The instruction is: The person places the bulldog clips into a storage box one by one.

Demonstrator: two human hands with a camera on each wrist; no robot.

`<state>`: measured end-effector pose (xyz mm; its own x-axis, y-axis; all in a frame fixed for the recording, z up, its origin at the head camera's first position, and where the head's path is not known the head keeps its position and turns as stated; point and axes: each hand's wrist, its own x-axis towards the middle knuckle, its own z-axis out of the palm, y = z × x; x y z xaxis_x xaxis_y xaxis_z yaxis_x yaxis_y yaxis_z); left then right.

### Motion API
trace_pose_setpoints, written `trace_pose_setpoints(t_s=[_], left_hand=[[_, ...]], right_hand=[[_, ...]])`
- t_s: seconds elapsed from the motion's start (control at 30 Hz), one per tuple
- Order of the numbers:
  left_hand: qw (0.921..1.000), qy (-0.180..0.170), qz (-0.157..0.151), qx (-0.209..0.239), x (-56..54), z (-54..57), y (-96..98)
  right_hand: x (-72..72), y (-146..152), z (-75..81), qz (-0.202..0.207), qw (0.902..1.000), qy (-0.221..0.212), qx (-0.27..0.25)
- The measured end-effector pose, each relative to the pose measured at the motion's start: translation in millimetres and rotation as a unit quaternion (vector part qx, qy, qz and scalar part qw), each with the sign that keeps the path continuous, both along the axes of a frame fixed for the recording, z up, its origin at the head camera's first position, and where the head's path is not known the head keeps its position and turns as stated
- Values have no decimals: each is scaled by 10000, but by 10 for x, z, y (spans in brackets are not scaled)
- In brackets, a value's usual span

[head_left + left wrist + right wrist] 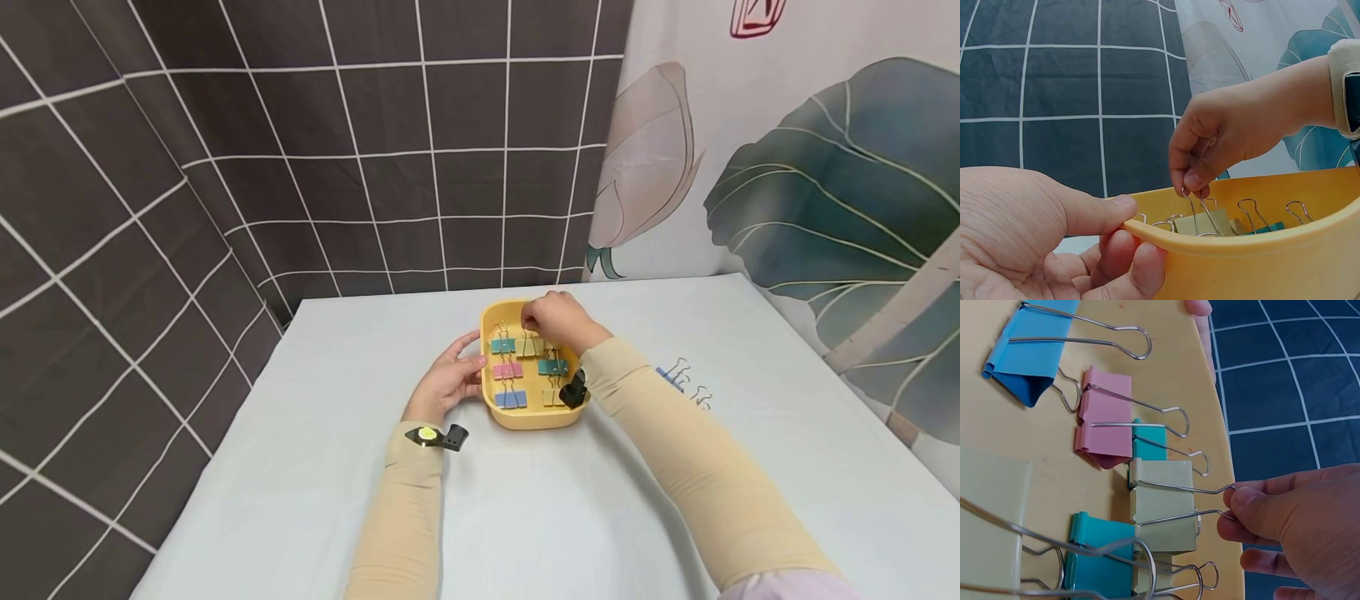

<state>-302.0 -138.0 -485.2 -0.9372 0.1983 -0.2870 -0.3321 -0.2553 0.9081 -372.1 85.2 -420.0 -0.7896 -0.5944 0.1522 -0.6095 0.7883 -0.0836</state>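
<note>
A yellow plastic bin (pixel 534 422) stands on the table with several binder clips inside. My left hand (pixel 447 382) holds its left wall, thumb over the rim and fingers outside. Over the far part of the bin, my right hand (pixel 561 319) pinches the wire handle of a pale yellow binder clip (pixel 1163 506) between thumb and fingertips. Beside that clip lie a teal clip (pixel 503 345) and a pink clip (pixel 507 372), with a blue clip (pixel 512 400) nearer me. On the right side are another teal clip (pixel 552 367) and a pale yellow clip (pixel 552 398), partly behind the wrist camera.
More binder clips lie on the white table (pixel 300 467) to the right, a blue clip (pixel 670 379) among them, partly hidden by my right forearm. A dark grid-patterned cloth (pixel 390 192) hangs behind and to the left; a floral curtain (pixel 675 233) hangs at the right.
</note>
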Motion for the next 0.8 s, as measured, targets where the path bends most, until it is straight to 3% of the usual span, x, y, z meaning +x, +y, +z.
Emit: trace_pose_setpoints(t_s=[0.47,0.8], left_hand=[[10000,-2,-17,18,0,0,-7],[10000,-22,-50,14,-1,-3,-13]], right_hand=[[16,-39,-8,-76,9990,-382,228],[7,-49,-21,-67,9990,-308,315]])
